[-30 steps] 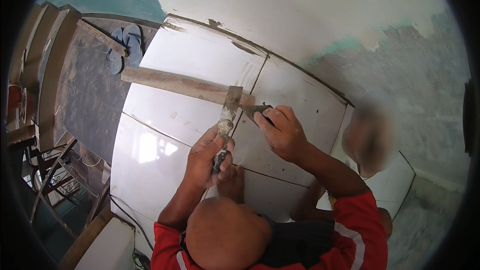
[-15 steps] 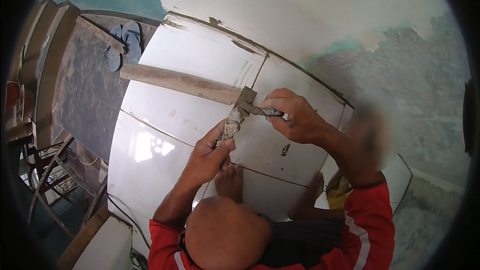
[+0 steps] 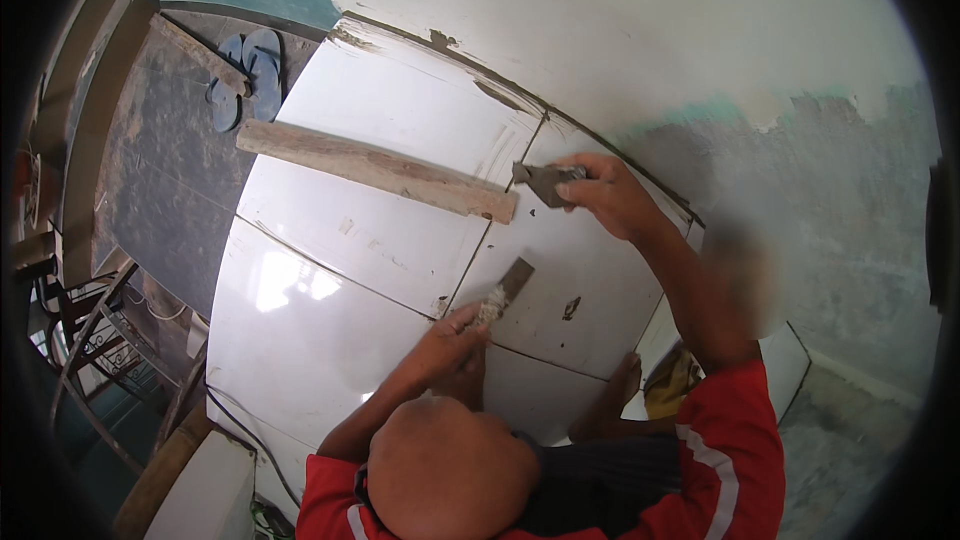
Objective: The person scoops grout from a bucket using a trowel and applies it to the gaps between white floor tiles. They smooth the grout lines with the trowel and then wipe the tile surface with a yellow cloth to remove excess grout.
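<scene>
My left hand is closed around the crusted handle of a scraper. Its flat rectangular blade points up and to the right, just over the white tiles. Farther off and to the right, my right hand grips a putty knife with a dark, mortar-smeared blade pointing left. The two tools are apart. Beyond the left hand a long wooden strip lies across the tiles, its right end close below the putty knife. The putty knife's handle is mostly hidden by my right fingers.
A painted wall with a bare cement patch rises along the far and right side. Blue flip-flops lie on the dark floor at the left. A black cable runs along the near-left tile edge. Yellow cloth sits at the right.
The two tools, touching before, have separated. My left hand has come down and nearer with the scraper; my right hand has moved away and slightly right, turning the putty knife.
</scene>
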`<state>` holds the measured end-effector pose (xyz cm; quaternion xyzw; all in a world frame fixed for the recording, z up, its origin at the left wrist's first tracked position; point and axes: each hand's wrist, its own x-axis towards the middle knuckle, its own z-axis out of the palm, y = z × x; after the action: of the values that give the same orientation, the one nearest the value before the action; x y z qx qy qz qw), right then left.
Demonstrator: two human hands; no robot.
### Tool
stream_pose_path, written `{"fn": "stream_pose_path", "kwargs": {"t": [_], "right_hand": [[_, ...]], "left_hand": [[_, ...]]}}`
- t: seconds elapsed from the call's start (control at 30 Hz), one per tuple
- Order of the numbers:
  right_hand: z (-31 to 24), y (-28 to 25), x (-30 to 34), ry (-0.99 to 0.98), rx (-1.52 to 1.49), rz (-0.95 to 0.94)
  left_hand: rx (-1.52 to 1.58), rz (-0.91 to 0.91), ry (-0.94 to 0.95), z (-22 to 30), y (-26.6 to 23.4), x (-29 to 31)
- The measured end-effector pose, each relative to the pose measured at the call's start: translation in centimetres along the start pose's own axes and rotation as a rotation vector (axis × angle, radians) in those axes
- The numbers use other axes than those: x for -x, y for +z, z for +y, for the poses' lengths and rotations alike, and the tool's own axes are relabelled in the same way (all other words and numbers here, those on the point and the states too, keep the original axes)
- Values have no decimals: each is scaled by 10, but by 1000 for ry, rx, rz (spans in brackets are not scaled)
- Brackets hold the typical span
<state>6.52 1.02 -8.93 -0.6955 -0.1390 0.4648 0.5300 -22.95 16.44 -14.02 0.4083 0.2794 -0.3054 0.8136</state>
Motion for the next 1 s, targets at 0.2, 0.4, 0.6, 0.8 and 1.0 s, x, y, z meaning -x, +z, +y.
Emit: {"fn": "stream_pose_path", "kwargs": {"t": [0.2,0.4,0.6,0.8,1.0], "right_hand": [[-8,35,-119,-577,1021,369],[24,43,-167,-573,1587,370],[42,-14,-103,-664,1580,375],[12,50,-153,-844,1437,382],[29,36,-171,-712,1406,424]], "left_hand": [[-341,-31,-146,-18,26,-5],[-560,1,103,-72,11,-18],[-226,-135,-213,-31,18,-12],[-382,-105,-106,-34,17,-15],[-203,-171,-144,-53,9,-18]]}}
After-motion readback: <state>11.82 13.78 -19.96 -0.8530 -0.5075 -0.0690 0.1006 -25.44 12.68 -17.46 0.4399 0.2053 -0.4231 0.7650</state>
